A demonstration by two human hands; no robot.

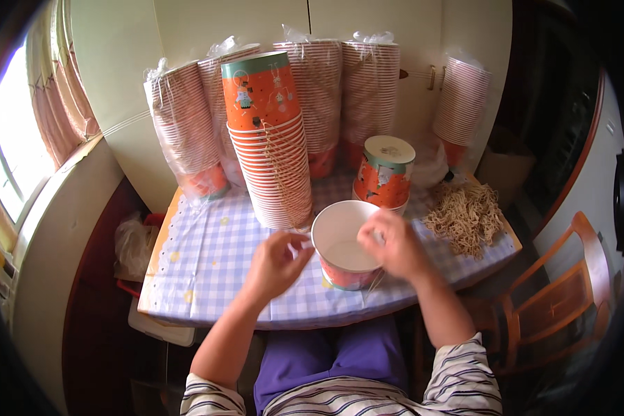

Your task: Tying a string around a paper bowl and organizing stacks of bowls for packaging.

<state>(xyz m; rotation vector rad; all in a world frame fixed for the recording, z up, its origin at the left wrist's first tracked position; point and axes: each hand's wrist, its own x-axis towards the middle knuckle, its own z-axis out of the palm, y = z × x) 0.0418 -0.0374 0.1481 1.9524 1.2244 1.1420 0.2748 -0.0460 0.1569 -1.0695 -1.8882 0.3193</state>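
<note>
An orange paper tub point(350, 277) with a white inside stands upright, mouth up, near the table's front edge. My left hand point(274, 267) is at its left rim, fingers curved, with a gap between thumb and forefinger. Over the right rim, my right hand point(394, 244) is slightly blurred, its fingers drawn together in a pinch; what they hold, if anything, cannot be made out. A thin cord point(376, 280) shows at the tub's right side. Behind and left rises a tall stack of upside-down tubs point(270, 166), with tan cords point(281, 166) hanging down its side.
Behind the tub, another upside-down tub point(383, 182) sits on a short stack. A heap of tan cords point(468, 218) lies on the right of the checked tablecloth point(215, 277). Several plastic-wrapped tub stacks point(315, 97) line the back. A wooden chair point(551, 298) stands at the right.
</note>
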